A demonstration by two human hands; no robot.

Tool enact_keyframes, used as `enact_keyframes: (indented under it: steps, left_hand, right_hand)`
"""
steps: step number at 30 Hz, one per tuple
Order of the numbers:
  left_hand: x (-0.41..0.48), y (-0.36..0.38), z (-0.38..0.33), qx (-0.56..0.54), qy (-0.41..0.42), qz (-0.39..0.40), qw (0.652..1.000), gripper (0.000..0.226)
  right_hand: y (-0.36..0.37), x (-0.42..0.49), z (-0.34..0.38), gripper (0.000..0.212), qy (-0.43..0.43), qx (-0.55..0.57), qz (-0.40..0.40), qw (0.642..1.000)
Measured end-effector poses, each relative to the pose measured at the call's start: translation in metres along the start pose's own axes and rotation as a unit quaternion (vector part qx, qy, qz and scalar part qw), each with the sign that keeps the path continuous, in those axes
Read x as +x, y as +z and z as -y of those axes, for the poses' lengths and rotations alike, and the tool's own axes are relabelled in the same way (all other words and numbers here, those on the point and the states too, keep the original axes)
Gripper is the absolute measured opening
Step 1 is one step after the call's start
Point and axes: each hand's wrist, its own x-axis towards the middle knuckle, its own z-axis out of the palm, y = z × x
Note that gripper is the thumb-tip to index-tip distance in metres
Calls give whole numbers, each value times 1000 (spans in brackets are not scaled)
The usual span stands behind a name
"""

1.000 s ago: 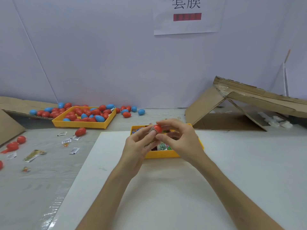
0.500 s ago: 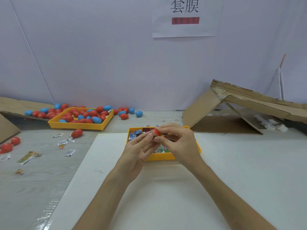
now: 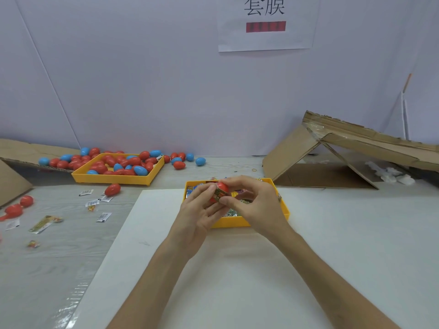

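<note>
A red plastic egg (image 3: 222, 187) with a printed film sleeve (image 3: 218, 195) round its lower part is held above a small yellow tray (image 3: 283, 207). My left hand (image 3: 198, 211) cradles the egg from below and the left with its fingertips. My right hand (image 3: 251, 200) pinches the sleeve and egg from the right, fingers curled over the top. The tray holds several printed film sleeves, mostly hidden behind my hands.
A larger yellow tray (image 3: 114, 179) of red and blue eggs stands at the back left, with loose eggs (image 3: 179, 165) around it. Small packets (image 3: 103, 217) and red eggs (image 3: 112, 189) lie on the grey table at left. Flattened cardboard (image 3: 332, 148) leans at the right. A white sheet (image 3: 237, 269) covers the near table.
The printed sleeve has slid further onto the egg, and the egg has tilted in my fingers. Both hands stay over the small tray.
</note>
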Motion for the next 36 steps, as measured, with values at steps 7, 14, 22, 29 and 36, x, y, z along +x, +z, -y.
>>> enact_keyframes:
  steps: [7,14,22,29,36]
  left_hand:
    - [1,1,4,-22,-8,2,1000,18]
    - [0,3,5,-51,-5,18,999,27]
    - [5,-1,7,73,72,-50,993,35]
    - [4,-1,18,403,299,-81,861,21]
    - [6,-6,23,451,358,-91,813,25]
  right_hand:
    - [-3,-1,-1,34,6,26,-14,1000]
    - [0,-1,-2,39,14,28,-9,999]
    - [-5,4,3,34,175,175,35,968]
    - [0,3,-2,19,209,191,9,959]
    - [5,2,-3,27,187,179,-13,966]
